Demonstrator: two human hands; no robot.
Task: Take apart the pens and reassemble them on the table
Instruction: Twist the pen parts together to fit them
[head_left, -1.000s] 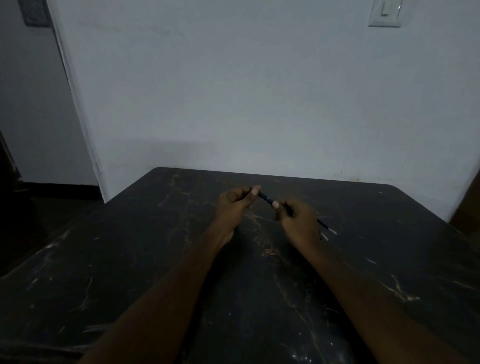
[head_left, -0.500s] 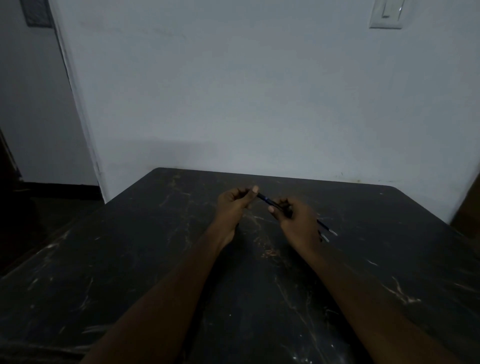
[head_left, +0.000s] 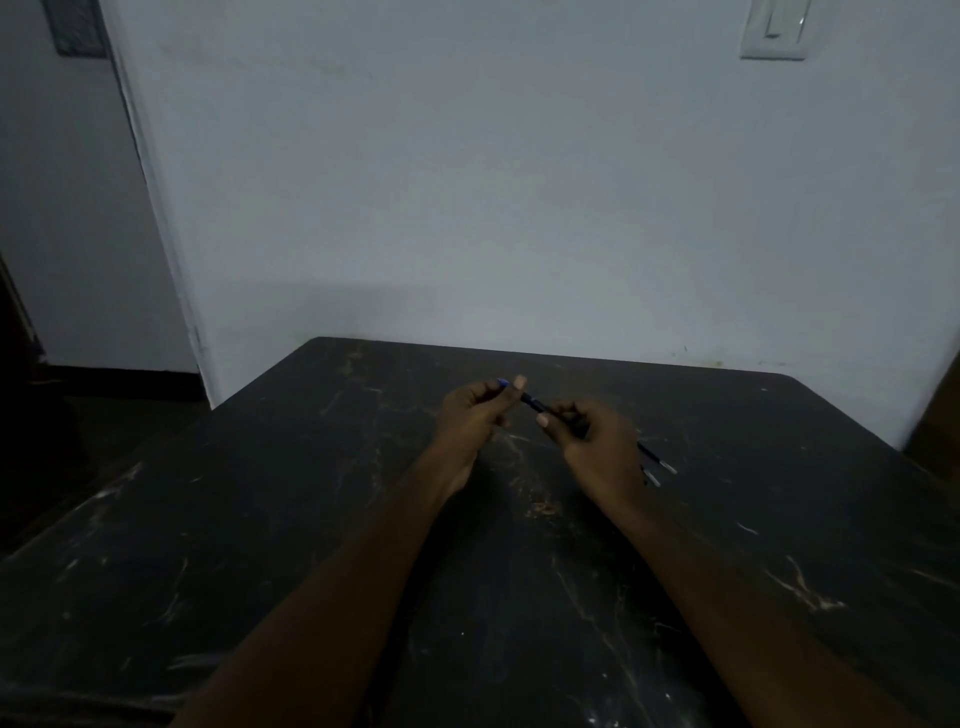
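Up on the left of the wall, a grey plate (head_left: 78, 26), too dim to read anything on it. Below, a dark table (head_left: 260, 519) scuffed all over with pale scratches. Pinching the left end of the pen (head_left: 532, 401) with the left hand (head_left: 475, 415), fingers curled, thumb on top. Slim dark barrel, little blue bit poking out past the left fingers, tilted, left end farther off, right end nearer. Way too small and dark for any brand or print, sorry. Held up between both hands, over the middle of the table, closer to its far edge than the near one. Gripping the other end with the right hand (head_left: 597, 441), fingers wrapped round it. Just beside that hand, toward the table's right edge, two thin dark sticks (head_left: 657, 459) with pale tips; can't tell if touching the hand. Top right on the wall, a white light switch (head_left: 774, 28).
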